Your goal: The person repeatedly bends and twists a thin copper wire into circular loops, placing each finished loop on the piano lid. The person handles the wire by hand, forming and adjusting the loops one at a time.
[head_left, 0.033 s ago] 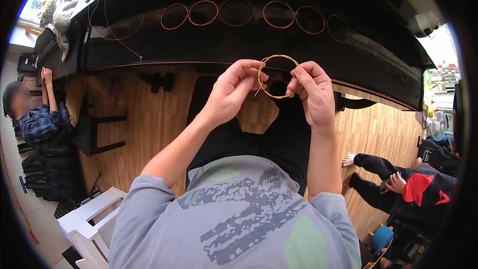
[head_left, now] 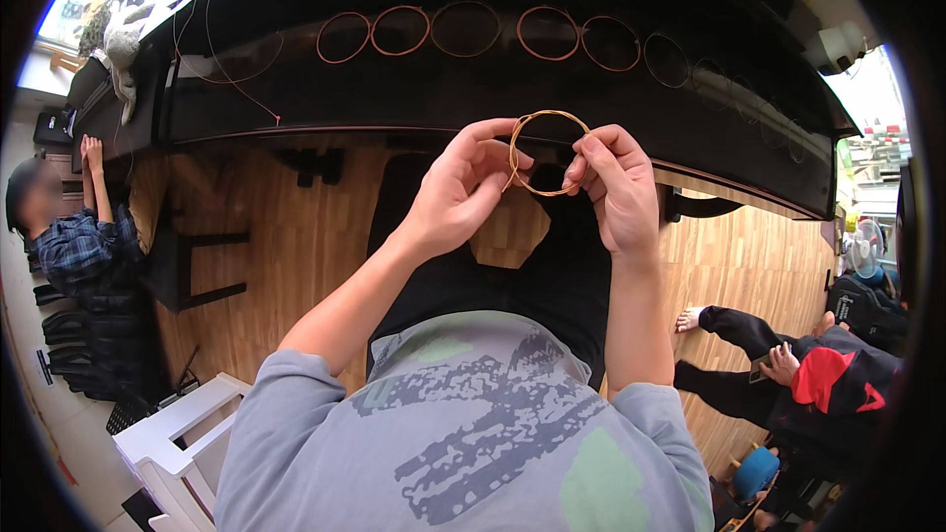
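Note:
A coiled gold-coloured wire string (head_left: 549, 111) is held upright between my two hands over the front edge of a glossy black piano (head_left: 374, 99). My left hand (head_left: 468, 182) grips the coil's left side, where loose strands cross near my thumb. My right hand (head_left: 616, 182) pinches its right side between thumb and fingers. On the piano top lies a row of several coiled strings, copper-coloured (head_left: 547, 9) and darker (head_left: 466, 3). Two loose, partly uncoiled strands (head_left: 241, 79) lie at the left end.
A person (head_left: 79, 246) in plaid sits at the left by the piano. Another person (head_left: 788, 374) sits at the right, holding a small object. A black stool (head_left: 177, 266) stands at the left, white wooden furniture (head_left: 158, 443) at lower left. A fan (head_left: 865, 246) is at the right.
My left thumb has shifted slightly on the coil. The coil and both hands stay almost in place. The legs of the person at the right have moved a little.

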`<state>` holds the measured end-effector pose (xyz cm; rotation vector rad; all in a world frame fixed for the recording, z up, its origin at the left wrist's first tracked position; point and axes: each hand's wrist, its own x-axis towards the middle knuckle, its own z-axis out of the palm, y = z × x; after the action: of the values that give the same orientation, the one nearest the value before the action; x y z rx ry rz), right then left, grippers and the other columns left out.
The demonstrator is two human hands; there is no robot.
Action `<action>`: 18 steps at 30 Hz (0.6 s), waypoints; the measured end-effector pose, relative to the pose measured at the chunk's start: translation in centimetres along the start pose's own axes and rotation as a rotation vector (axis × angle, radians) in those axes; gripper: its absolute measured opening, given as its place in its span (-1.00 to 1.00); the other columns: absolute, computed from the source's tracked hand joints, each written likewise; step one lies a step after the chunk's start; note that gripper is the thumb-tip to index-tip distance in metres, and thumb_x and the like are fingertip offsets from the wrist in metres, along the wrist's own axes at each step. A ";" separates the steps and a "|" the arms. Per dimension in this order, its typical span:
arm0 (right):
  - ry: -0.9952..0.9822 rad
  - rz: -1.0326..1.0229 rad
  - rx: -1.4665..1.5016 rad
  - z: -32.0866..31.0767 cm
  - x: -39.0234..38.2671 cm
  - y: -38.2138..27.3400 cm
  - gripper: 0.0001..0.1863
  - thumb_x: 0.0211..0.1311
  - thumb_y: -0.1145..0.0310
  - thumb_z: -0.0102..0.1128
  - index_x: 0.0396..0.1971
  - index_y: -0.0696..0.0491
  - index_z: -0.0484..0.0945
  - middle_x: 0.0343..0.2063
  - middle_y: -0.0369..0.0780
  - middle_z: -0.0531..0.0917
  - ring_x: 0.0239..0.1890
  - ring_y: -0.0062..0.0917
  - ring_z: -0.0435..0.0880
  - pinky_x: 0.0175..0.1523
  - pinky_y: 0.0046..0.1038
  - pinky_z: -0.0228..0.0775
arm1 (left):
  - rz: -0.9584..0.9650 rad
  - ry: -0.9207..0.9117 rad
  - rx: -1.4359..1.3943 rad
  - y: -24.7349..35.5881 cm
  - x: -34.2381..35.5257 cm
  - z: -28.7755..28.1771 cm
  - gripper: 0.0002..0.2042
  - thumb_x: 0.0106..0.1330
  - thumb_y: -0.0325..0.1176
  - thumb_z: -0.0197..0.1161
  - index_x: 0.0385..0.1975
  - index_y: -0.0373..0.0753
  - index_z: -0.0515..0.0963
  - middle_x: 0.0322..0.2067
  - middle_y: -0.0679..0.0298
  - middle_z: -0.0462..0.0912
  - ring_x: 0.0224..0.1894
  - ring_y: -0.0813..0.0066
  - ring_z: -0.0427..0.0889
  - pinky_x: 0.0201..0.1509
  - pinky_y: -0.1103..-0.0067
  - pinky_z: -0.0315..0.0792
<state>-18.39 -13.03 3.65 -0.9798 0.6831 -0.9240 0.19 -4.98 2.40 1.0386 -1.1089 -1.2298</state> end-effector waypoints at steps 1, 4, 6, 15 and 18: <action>0.010 -0.006 0.016 -0.1 0.1 0.3 -0.86 0.33 0.37 0.11 -0.38 0.11 0.51 -0.59 -0.30 0.59 -0.53 -0.70 0.57 -0.37 -0.66 0.41 | 0.051 -0.001 0.005 0.1 -0.1 0.3 -0.50 0.28 -0.65 0.06 0.25 -0.31 0.19 -0.13 0.16 0.56 -0.10 0.46 0.59 0.09 0.50 0.44; 0.026 -0.014 0.026 -0.2 0.0 0.4 -0.86 0.33 0.36 0.11 -0.41 0.10 0.50 -0.59 -0.30 0.59 -0.53 -0.69 0.57 -0.37 -0.65 0.41 | 0.188 0.030 0.048 0.2 -0.1 1.0 -0.40 0.25 -0.62 0.16 0.31 -0.29 0.15 -0.16 0.20 0.57 -0.13 0.52 0.59 0.05 0.58 0.45; 0.029 -0.018 0.016 -0.1 -0.1 0.4 -0.85 0.33 0.36 0.12 -0.42 0.09 0.49 -0.59 -0.30 0.60 -0.53 -0.69 0.58 -0.37 -0.65 0.41 | 0.150 0.071 0.032 0.1 0.1 0.7 -0.51 0.30 -0.55 0.16 0.24 -0.33 0.25 -0.21 0.23 0.60 -0.17 0.56 0.59 0.01 0.61 0.46; 0.023 -0.042 -0.005 0.3 -0.5 0.7 -0.85 0.33 0.34 0.13 -0.42 0.07 0.48 -0.58 -0.29 0.61 -0.51 -0.69 0.58 -0.35 -0.65 0.40 | 0.058 0.104 -0.296 -0.8 0.3 0.0 -0.68 0.45 -0.34 0.03 0.10 -0.37 0.42 -0.22 0.22 0.65 -0.18 0.54 0.62 -0.06 0.61 0.50; 0.025 -0.057 -0.009 0.5 -0.5 0.8 -0.85 0.34 0.34 0.11 -0.42 0.07 0.48 -0.58 -0.30 0.61 -0.50 -0.69 0.59 -0.34 -0.65 0.40 | -0.048 0.071 -0.643 -0.2 0.4 0.2 -0.68 0.44 -0.34 0.02 0.10 -0.34 0.42 -0.17 0.21 0.63 -0.16 0.49 0.62 -0.04 0.56 0.50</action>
<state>-17.92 -12.22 3.16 -1.0016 0.6838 -0.9848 -0.07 -5.36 2.31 0.6079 -0.5652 -1.4423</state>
